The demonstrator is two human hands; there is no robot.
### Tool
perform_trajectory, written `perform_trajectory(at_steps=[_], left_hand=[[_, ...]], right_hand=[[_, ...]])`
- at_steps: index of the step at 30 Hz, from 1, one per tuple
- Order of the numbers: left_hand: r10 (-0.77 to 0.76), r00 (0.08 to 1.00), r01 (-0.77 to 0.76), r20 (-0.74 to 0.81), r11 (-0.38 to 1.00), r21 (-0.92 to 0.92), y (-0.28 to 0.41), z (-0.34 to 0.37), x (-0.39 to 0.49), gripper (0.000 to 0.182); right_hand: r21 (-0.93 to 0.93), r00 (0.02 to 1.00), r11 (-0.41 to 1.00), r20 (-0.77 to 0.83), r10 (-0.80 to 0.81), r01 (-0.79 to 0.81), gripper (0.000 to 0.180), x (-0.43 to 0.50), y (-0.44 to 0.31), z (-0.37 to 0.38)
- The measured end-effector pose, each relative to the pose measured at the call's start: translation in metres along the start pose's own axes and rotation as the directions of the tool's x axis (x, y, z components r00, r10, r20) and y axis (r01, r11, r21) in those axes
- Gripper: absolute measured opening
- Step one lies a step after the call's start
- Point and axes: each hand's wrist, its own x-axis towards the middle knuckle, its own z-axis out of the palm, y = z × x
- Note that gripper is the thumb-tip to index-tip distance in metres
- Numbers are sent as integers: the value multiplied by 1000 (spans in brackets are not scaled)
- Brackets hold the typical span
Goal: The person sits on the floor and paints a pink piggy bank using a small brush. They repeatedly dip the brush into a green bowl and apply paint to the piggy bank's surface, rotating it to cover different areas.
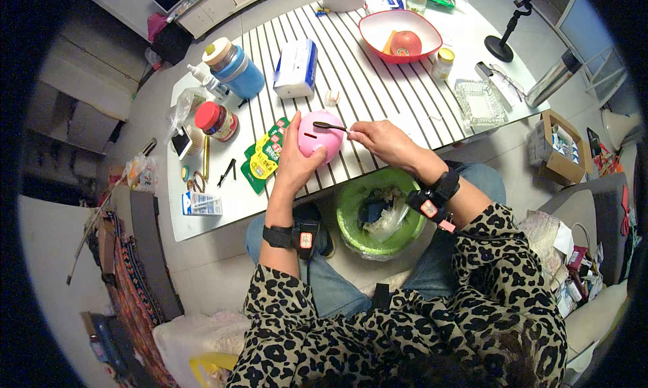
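Observation:
Near the front edge of the striped table, my left hand [298, 157] holds a pink piggy bank [331, 144] by its left side, the thumb across its lower part. A dark slot shows in the bank's surface. My right hand [379, 141] grips the handle of a black toothbrush [323, 125] from the right. The toothbrush head lies over the pink surface beside the slot; whether the bristles touch it is hard to tell. Left of the bank, partly behind my left hand, lie green and yellow packets [263, 157]. A small white box [332, 98] stands just beyond the bank.
On the table's left are a red-lidded jar [216, 121], a blue bottle [242, 76] and a cotton-swab box [202, 204]. Farther back are a tissue pack [296, 69] and a red-rimmed bowl [400, 56]. A glass ashtray [480, 103] sits right. A green bin [349, 236] stands between the knees.

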Motion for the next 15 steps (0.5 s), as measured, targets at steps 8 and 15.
perform_trajectory(at_steps=[8,15], left_hand=[[21,999,-17,48,997,-69,0,-1,2,91],[9,997,-8,72,1000,-14,-1,-3,1,88]], right_hand=[[20,997,998,-38,66,-65,35,-5,-1,-1],[-5,998,999,-46,47,-47,36,-6,-5,-3]])
